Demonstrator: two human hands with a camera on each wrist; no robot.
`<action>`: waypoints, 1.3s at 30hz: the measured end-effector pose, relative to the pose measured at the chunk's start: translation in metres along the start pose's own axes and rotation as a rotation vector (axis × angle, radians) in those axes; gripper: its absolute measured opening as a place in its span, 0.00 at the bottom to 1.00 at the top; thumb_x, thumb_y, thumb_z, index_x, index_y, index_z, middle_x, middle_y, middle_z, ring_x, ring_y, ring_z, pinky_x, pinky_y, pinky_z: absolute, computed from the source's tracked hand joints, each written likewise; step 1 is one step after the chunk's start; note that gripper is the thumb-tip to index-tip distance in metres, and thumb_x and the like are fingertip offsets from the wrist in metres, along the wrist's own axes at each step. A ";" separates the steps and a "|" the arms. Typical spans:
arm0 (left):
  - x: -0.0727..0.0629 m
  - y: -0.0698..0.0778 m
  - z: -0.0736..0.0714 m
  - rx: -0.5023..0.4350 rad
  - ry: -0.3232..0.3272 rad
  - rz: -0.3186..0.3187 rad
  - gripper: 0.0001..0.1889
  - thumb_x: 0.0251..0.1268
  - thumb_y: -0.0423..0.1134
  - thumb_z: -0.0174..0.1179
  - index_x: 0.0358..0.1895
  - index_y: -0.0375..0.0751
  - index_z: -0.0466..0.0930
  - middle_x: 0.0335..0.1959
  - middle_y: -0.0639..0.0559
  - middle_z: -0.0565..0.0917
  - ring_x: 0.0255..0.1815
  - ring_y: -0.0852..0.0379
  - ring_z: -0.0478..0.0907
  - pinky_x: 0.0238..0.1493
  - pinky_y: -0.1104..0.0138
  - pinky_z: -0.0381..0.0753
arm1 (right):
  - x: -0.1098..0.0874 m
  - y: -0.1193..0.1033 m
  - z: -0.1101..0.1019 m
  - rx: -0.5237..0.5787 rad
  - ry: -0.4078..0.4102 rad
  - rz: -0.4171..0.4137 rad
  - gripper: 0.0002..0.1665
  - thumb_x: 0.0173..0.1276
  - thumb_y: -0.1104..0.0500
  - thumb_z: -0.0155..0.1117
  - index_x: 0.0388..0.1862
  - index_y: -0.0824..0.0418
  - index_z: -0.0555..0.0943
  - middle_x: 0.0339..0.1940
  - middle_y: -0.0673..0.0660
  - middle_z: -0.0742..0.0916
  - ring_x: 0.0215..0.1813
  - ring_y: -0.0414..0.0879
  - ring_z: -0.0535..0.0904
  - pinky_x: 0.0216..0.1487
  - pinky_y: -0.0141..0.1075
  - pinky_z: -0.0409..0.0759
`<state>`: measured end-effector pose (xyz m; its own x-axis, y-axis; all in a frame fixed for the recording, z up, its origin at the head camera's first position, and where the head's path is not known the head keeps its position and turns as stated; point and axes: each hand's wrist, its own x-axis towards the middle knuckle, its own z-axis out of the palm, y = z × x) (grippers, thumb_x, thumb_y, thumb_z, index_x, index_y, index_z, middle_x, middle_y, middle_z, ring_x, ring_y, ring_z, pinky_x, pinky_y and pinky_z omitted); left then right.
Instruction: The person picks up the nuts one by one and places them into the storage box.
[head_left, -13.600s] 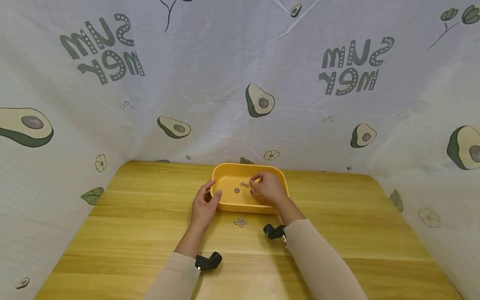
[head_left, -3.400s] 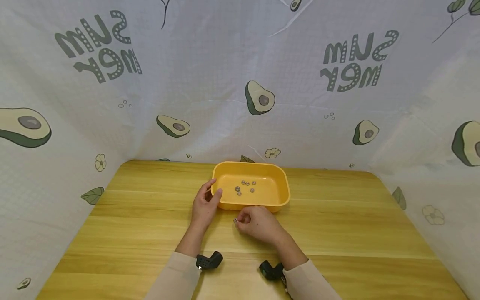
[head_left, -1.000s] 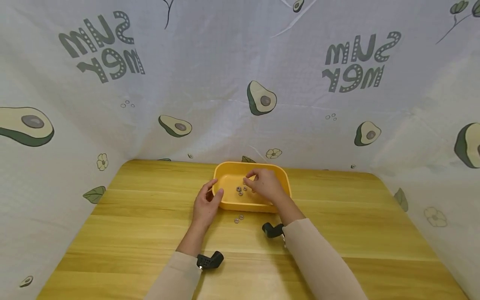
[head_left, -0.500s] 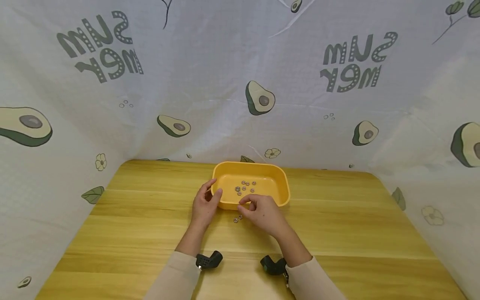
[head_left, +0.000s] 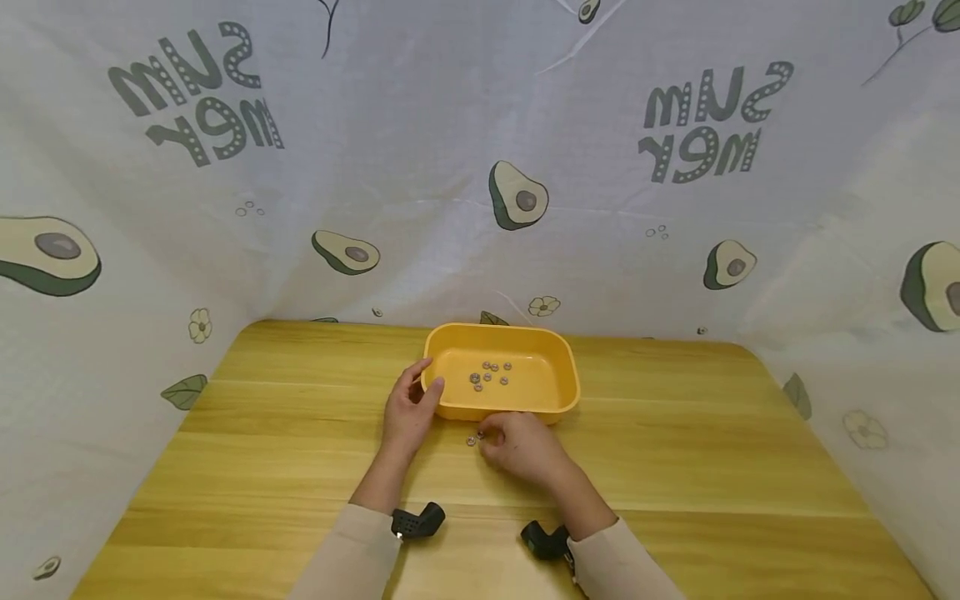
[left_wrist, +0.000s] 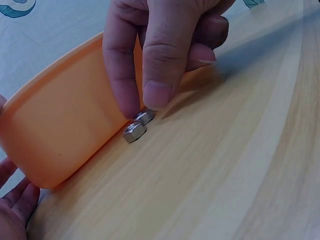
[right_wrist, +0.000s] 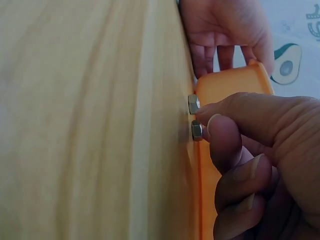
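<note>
In the head view my left hand (head_left: 408, 417) grips the left end of a yellow plastic tray (head_left: 525, 411), thumb at the rim and fingers along the outside. Several small metal hex nuts (head_left: 487, 377) lie loose on its floor. Two more nuts sit on the table against the tray's front wall. My right hand (head_left: 525, 448) is down at them, thumb and forefinger on either side of the farther nut (left_wrist: 145, 117), pinching it at the table surface. Just beside its fingertips lies the nearer nut (left_wrist: 135, 132), not held.
The tray stands near the back of a wood-grain table (head_left: 262, 467). A white cloth (head_left: 420, 167) printed with avocados hangs behind and at both sides. Each wrist wears a black camera (head_left: 418, 522).
My right hand has come out of the tray and down to the nuts in front of it. Compared with much earlier, more nuts lie in the tray and fewer on the table. My left hand stays put.
</note>
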<state>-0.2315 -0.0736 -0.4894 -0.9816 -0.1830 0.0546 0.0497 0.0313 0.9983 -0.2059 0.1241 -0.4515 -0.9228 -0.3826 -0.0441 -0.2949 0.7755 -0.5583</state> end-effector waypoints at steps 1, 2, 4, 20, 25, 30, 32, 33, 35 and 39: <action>0.000 0.000 0.000 0.004 0.003 -0.001 0.26 0.73 0.45 0.63 0.71 0.45 0.74 0.72 0.43 0.74 0.68 0.43 0.76 0.59 0.63 0.81 | 0.000 0.001 0.001 -0.003 0.001 -0.001 0.08 0.64 0.58 0.71 0.42 0.55 0.89 0.22 0.45 0.80 0.24 0.39 0.72 0.27 0.31 0.70; 0.000 0.000 0.000 0.012 0.007 -0.001 0.26 0.73 0.44 0.63 0.71 0.44 0.74 0.72 0.42 0.74 0.68 0.42 0.76 0.60 0.61 0.81 | 0.001 0.001 0.002 -0.007 0.001 0.002 0.07 0.64 0.58 0.71 0.41 0.55 0.88 0.22 0.45 0.80 0.24 0.39 0.72 0.27 0.31 0.70; 0.000 0.000 0.001 0.024 0.010 -0.004 0.26 0.74 0.44 0.62 0.71 0.43 0.73 0.72 0.41 0.74 0.68 0.42 0.76 0.61 0.59 0.81 | 0.001 0.001 0.003 -0.009 0.001 0.010 0.05 0.64 0.57 0.72 0.39 0.54 0.87 0.22 0.45 0.79 0.24 0.39 0.72 0.27 0.32 0.70; 0.000 -0.001 -0.001 0.013 -0.001 -0.004 0.26 0.73 0.47 0.63 0.71 0.46 0.74 0.72 0.44 0.75 0.67 0.45 0.77 0.60 0.62 0.81 | 0.000 0.001 0.006 -0.085 0.033 -0.050 0.03 0.60 0.57 0.73 0.31 0.53 0.85 0.25 0.44 0.84 0.26 0.35 0.73 0.32 0.30 0.73; 0.000 -0.001 -0.001 0.015 0.004 -0.003 0.26 0.73 0.46 0.63 0.71 0.46 0.74 0.72 0.44 0.75 0.68 0.44 0.76 0.63 0.56 0.79 | -0.001 -0.003 0.002 -0.045 0.017 -0.045 0.05 0.63 0.55 0.73 0.30 0.52 0.85 0.22 0.44 0.82 0.25 0.36 0.73 0.31 0.30 0.72; 0.001 0.000 0.000 0.006 0.001 -0.010 0.26 0.72 0.47 0.64 0.71 0.47 0.74 0.72 0.44 0.75 0.68 0.44 0.76 0.65 0.52 0.78 | -0.003 -0.009 -0.006 0.032 -0.007 -0.008 0.04 0.65 0.54 0.72 0.32 0.51 0.85 0.19 0.44 0.80 0.23 0.38 0.73 0.26 0.31 0.72; 0.000 0.001 0.000 0.004 0.003 -0.016 0.27 0.72 0.47 0.64 0.71 0.47 0.74 0.72 0.44 0.75 0.68 0.44 0.76 0.65 0.53 0.78 | -0.005 -0.011 -0.009 0.053 -0.002 -0.006 0.03 0.65 0.55 0.72 0.33 0.51 0.85 0.18 0.44 0.80 0.21 0.38 0.73 0.24 0.30 0.71; 0.001 0.000 0.000 0.006 0.005 -0.022 0.26 0.72 0.46 0.64 0.71 0.47 0.74 0.72 0.44 0.74 0.68 0.43 0.76 0.65 0.52 0.77 | -0.005 -0.013 -0.011 0.063 0.001 -0.006 0.03 0.65 0.55 0.71 0.33 0.52 0.85 0.18 0.45 0.80 0.20 0.39 0.73 0.23 0.30 0.70; 0.001 0.000 0.001 0.008 0.008 -0.019 0.26 0.73 0.45 0.64 0.71 0.47 0.74 0.72 0.44 0.74 0.68 0.43 0.76 0.66 0.51 0.77 | -0.007 -0.015 -0.015 0.075 0.013 -0.010 0.03 0.66 0.56 0.72 0.33 0.52 0.85 0.17 0.45 0.79 0.18 0.38 0.71 0.21 0.29 0.68; 0.001 -0.001 0.000 0.015 0.010 -0.013 0.25 0.73 0.45 0.63 0.71 0.48 0.75 0.72 0.44 0.74 0.69 0.42 0.76 0.67 0.50 0.77 | -0.009 -0.020 -0.020 0.083 0.039 -0.004 0.04 0.66 0.56 0.73 0.33 0.53 0.85 0.16 0.45 0.78 0.16 0.38 0.69 0.18 0.28 0.65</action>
<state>-0.2327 -0.0741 -0.4902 -0.9802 -0.1935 0.0424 0.0346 0.0433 0.9985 -0.1972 0.1224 -0.4233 -0.9312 -0.3644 -0.0101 -0.2785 0.7290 -0.6253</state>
